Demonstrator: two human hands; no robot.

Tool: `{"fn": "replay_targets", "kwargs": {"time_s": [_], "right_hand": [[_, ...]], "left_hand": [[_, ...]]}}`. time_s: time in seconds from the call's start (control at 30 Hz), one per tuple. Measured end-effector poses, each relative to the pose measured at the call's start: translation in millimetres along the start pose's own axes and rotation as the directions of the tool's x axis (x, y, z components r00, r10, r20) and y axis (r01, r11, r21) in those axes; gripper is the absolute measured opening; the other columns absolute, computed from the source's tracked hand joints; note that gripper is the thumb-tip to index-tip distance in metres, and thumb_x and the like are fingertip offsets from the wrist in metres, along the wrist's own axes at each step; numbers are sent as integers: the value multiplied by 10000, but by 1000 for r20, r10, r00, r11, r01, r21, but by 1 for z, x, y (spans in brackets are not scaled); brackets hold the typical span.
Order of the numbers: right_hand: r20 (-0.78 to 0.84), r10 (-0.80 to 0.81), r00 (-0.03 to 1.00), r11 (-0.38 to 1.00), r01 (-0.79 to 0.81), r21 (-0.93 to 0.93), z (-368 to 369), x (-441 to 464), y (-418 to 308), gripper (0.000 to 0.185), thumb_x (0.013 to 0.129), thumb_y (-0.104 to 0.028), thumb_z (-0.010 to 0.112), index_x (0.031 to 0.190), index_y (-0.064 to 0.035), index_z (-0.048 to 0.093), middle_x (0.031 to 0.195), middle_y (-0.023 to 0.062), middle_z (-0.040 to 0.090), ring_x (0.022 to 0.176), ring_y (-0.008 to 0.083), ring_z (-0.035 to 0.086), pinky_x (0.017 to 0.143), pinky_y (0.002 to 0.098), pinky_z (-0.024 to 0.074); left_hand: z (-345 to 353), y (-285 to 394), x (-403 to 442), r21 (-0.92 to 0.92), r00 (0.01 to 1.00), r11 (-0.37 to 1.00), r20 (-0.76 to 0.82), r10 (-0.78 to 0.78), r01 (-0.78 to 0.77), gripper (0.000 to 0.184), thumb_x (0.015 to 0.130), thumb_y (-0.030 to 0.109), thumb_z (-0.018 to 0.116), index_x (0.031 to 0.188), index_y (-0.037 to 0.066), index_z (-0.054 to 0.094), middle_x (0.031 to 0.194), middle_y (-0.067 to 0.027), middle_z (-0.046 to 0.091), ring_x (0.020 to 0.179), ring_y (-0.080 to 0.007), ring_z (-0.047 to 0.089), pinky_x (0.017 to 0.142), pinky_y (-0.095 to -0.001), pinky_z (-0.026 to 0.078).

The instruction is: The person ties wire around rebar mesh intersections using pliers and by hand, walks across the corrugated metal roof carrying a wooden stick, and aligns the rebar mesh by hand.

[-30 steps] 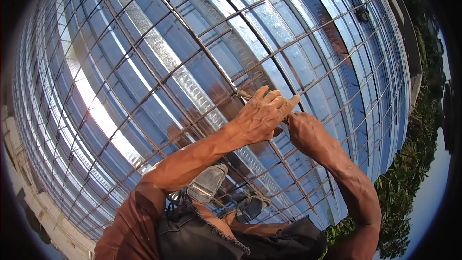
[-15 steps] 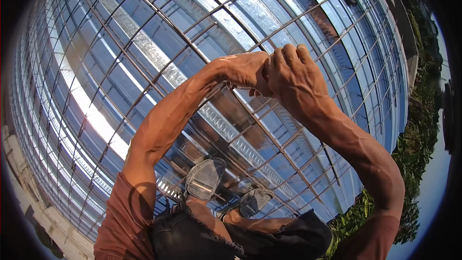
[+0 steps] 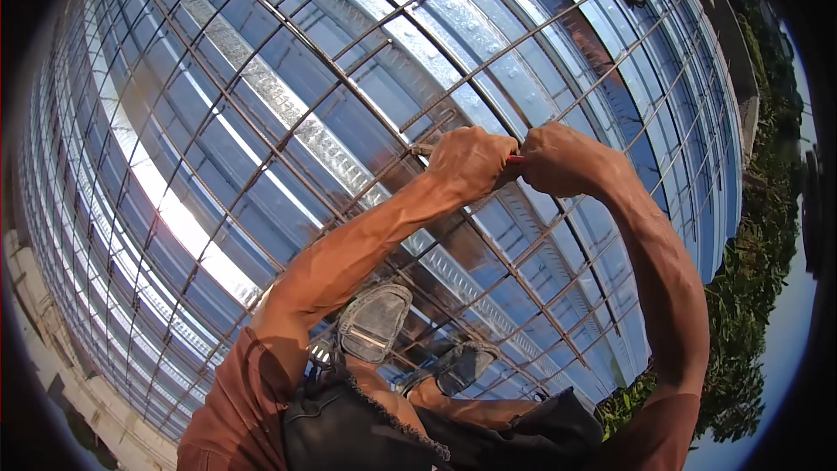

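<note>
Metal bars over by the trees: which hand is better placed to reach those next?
Probably the right hand: it's nearer the trees, while the left hand is farther across. Both are closed beside a small red thing, though, so neither looks free.

No lettering, label, brand, number or sign is legible across the metal deck point(image 3: 277, 83) or on the steel bars point(image 3: 332, 62) laid over it; the sandals point(image 3: 375, 321) and dark shorts point(image 3: 349, 427) carry no readable mark, and the red item point(image 3: 515, 160), mostly hidden, offers no words to read.
</note>
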State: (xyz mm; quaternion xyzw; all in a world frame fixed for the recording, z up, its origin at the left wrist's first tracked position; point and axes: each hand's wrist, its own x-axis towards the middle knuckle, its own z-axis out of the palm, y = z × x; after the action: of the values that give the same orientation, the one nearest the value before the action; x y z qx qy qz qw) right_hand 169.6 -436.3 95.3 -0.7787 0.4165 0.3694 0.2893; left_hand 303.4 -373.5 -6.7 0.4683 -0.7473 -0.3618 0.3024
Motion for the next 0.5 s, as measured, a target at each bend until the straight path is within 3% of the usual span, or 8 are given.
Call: {"fn": "replay_targets", "kwargs": {"time_s": [0.03, 0.07, 0.1, 0.13, 0.23, 0.33, 0.47, 0.5], "right_hand": [[190, 153, 970, 985, -164, 46, -25, -1, -15, 167, 785, -79, 561, 833, 1, 700, 640, 158, 651, 582, 274, 648, 589, 386, 530], [33, 74, 997, 997, -73, -37, -36, -8, -23, 170, 798, -93, 572, 875, -17, 703, 706, 134, 663, 662, 245, 654, 638, 369, 529], [-113, -26, 993, 991, 10, -136, -40, -12, -28, 178, 810, -106, 583, 917, -34, 706, 772, 110, 675, 743, 216, 660, 688, 351, 528], [-105, -33, 994, 991, 18, -136, -32, -14, -30, 178, 810, -106, 583, 917, -34, 706, 772, 110, 675, 743, 216, 660, 688, 351, 528], [-647, -433, 627, 741, -161, -652, -4, -15, -31, 207, 818, -163, 619, 978, -51, 687, 916, 84, 640, 920, 196, 608, 766, 339, 495], [-563, -257, 785, 866, -71, -495, 11, -7, -15, 254, 815, -170, 626, 1025, -27, 632, 893, 80, 585, 898, 202, 574, 738, 341, 503], [-708, -295, 642, 905, -49, -422, 43, -9, -5, 152, 774, -135, 621, 850, -3, 622, 736, 79, 566, 695, 189, 584, 517, 294, 499], [-705, -290, 647, 908, -47, -416, 47, -13, -10, 152, 774, -135, 621, 850, -3, 622, 736, 79, 566, 695, 189, 584, 517, 294, 499]], "left_hand": [[-16, 3, 9, -128, 978, 985, 184, -92, 117, 276, 783, 299, 709, 784, 27, 660, 676, -171, 638, 602, -335, 612, 565, -379, 481], [-34, 2, 23, -26, 893, 975, 405, -194, 223, 215, 798, 250, 701, 772, 38, 677, 722, -154, 680, 675, -254, 677, 585, -339, 509], [-47, -4, 33, -304, 793, 889, 601, -101, 344, 216, 727, 231, 749, 758, 30, 677, 627, -101, 645, 570, -183, 639, 525, -303, 484], [-66, -8, 40, -419, 747, 828, 665, 0, 373, 225, 705, 236, 763, 733, 32, 672, 597, -79, 624, 539, -159, 616, 501, -288, 470], [-73, -23, 51, -517, 663, 745, 736, 135, 422, 214, 678, 226, 764, 701, 41, 660, 560, -52, 598, 494, -132, 585, 463, -266, 449], [-52, -30, 57, -398, 557, 803, 824, 100, 444, 207, 657, 214, 717, 663, 37, 610, 553, -62, 576, 505, -152, 582, 477, -287, 449], [-49, 1, 35, -199, 806, 955, 588, -63, 219, 269, 637, 169, 663, 833, 11, 568, 678, -95, 571, 647, -224, 575, 613, -327, 450], [-37, -3, 17, -264, 940, 964, 334, 65, 27, 340, 688, 212, 698, 934, 21, 563, 729, -116, 591, 666, -291, 578, 617, -362, 455]]}}
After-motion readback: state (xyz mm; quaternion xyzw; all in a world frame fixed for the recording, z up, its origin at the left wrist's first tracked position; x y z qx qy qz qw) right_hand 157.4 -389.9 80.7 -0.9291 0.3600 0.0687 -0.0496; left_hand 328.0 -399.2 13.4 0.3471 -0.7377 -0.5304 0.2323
